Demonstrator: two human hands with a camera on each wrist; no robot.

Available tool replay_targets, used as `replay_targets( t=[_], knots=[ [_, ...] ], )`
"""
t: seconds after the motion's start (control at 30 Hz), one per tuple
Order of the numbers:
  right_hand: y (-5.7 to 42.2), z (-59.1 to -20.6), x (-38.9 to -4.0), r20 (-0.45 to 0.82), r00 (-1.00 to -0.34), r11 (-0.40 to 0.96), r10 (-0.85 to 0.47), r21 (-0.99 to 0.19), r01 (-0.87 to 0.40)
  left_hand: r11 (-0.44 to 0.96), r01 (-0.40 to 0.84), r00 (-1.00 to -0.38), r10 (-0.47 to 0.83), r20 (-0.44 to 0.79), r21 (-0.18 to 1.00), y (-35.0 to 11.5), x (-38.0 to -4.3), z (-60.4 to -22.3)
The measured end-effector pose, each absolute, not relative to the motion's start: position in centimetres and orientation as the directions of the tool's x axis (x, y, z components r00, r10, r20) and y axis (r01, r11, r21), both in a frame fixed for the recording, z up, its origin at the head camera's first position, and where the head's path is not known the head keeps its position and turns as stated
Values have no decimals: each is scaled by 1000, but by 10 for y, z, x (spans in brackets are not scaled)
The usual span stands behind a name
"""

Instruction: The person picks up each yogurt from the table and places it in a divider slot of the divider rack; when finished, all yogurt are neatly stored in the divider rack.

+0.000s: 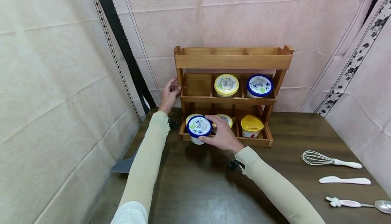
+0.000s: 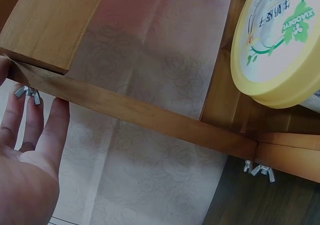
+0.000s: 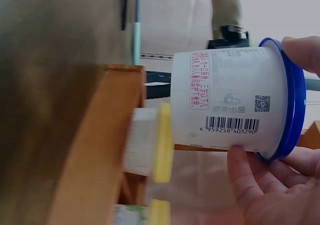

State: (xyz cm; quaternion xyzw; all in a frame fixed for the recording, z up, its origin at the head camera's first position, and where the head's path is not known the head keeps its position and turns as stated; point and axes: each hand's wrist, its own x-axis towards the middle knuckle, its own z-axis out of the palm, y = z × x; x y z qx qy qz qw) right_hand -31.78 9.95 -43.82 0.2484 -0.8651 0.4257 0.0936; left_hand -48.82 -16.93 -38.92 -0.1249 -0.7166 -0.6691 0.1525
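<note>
My right hand (image 1: pixel 224 134) grips a white tub with a blue lid (image 1: pixel 199 126) by its rim, in front of the bottom tier of a wooden rack (image 1: pixel 233 62). The right wrist view shows the tub's (image 3: pixel 225 100) printed side and barcode, thumb and fingers on opposite sides. My left hand (image 2: pixel 30 160) holds the rack's left side post (image 2: pixel 135 112), fingers against one edge beside a wing nut. Behind the held tub, two yellow-lidded tubs are partly hidden. A yellow tub (image 1: pixel 252 126) sits bottom right; a yellow-lidded tub (image 1: pixel 226 85) and a blue-lidded tub (image 1: pixel 260 85) occupy the middle tier.
On the right of the dark wooden table (image 1: pixel 213 186) lie a whisk (image 1: pixel 330 159), a white knife (image 1: pixel 345 180) and a spoon (image 1: pixel 357 203). A grey flat object (image 1: pixel 123 166) is partly behind the left forearm. Cloth walls (image 1: pixel 244 13) surround the table.
</note>
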Motion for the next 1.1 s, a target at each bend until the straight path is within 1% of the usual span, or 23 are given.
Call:
replay_targets(
  t=[0.13,0.3,0.7,0.93,1.1],
  knots=[
    [102,-420,-319,414,-840,502,-351,-674,-542,68,387,-920,-27,390,919,-169,-490,-388],
    [103,-398,-323,449,-824,457,-347,-686,-566,72,381,-923,-29,384,922,-168,-490,-387],
    [93,-347,-340,550,-781,486,-296,-618,-619,84,362,-931,-21,364,929,-169,-488,-387],
    [84,-330,-358,553,-789,527,-268,-602,-600,77,354,-934,-28,357,932,-169,-487,-390],
    [80,-323,-371,549,-801,528,-239,-618,-582,70,371,-927,-27,373,926,-168,-488,-390]
  ],
)
